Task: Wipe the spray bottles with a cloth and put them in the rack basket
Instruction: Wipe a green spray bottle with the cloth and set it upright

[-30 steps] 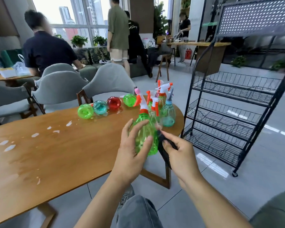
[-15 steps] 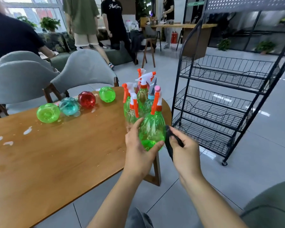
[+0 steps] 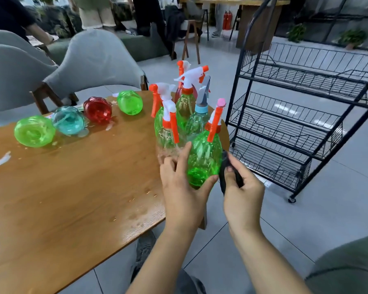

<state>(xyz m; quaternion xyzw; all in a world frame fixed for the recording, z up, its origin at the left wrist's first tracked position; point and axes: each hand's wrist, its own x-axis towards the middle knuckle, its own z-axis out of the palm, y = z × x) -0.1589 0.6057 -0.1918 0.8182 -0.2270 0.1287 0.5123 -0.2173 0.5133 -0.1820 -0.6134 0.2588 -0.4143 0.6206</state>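
Green spray bottle (image 3: 203, 158) upright at table edge, dark cloth (image 3: 223, 168) touching its side.

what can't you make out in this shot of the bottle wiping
1. Dark cloth, head view: mostly hidden inside the right hand.
2. Held green spray bottle: base covered by the left hand.
3. Rack: top cut off by the frame edge.
4. Lying bottles: nozzles face away, unseen.

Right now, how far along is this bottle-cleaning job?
Barely begun. Done: nothing shows in the black wire rack; its baskets look bare. In hand: the left hand holds a green spray bottle while the right hand presses a dark cloth against it. Left: the upright bottles behind it and four lying bottles on the table.
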